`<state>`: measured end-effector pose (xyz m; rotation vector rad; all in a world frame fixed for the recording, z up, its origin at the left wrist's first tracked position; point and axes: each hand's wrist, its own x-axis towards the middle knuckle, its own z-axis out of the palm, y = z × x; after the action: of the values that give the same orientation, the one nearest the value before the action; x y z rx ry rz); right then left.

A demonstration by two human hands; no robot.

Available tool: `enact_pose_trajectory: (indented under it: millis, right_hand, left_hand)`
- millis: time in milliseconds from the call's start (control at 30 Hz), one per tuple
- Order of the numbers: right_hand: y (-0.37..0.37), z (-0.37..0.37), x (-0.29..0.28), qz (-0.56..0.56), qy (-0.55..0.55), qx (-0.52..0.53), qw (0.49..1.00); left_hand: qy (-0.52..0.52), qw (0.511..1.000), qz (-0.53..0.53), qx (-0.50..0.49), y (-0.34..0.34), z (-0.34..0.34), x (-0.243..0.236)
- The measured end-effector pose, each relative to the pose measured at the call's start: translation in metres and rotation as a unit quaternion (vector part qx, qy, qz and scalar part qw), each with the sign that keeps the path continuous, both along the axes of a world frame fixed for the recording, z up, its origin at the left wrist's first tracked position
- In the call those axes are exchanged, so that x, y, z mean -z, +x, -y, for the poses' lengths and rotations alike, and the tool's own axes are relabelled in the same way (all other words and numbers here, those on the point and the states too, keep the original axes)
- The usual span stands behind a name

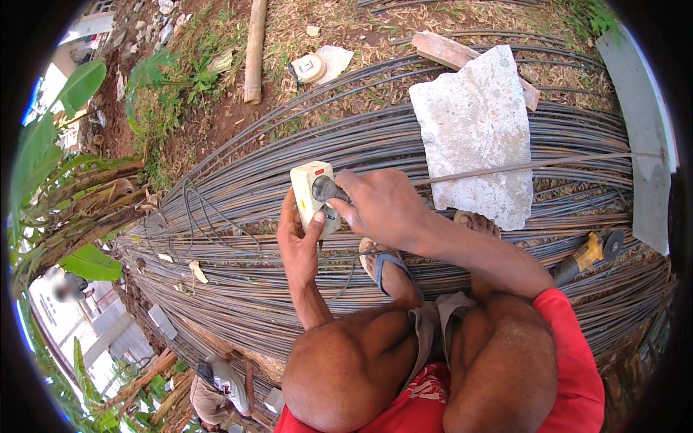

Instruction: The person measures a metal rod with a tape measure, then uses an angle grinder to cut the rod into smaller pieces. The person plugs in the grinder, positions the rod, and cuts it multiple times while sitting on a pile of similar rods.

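My left hand is closed round a white extension socket, its thumb along the near edge. The right hand pinches a black plug against the socket's face. How deep the plug sits in the holes is hidden by my fingers. A dark cable hangs below the socket toward my sandalled foot. Both hands are above a wide spread of long steel rebars. To the right, a yellow and black angle grinder with a dark disc lies on the bars.
A pale rough slab rests on the rebars, with a single rod across it and a wood block behind. A tape measure and a pole lie beyond. A grey sheet stands right; another person is lower left.
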<state>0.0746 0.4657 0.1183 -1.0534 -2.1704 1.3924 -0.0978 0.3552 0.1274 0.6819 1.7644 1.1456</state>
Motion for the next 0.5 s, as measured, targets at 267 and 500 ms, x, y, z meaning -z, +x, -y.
enact_pose_trajectory:
  millis: [267,500]
  right_hand:
    - [0.002,-0.001,0.002,0.018,0.003,-0.031,0.999]
    - [0.001,0.01,0.011,-0.047,-0.041,-0.01,0.998]
  left_hand:
    - [0.006,1.0,-0.005,0.029,-0.002,0.003,-0.001]
    - [0.02,0.997,0.06,0.032,-0.012,0.0,-0.001]
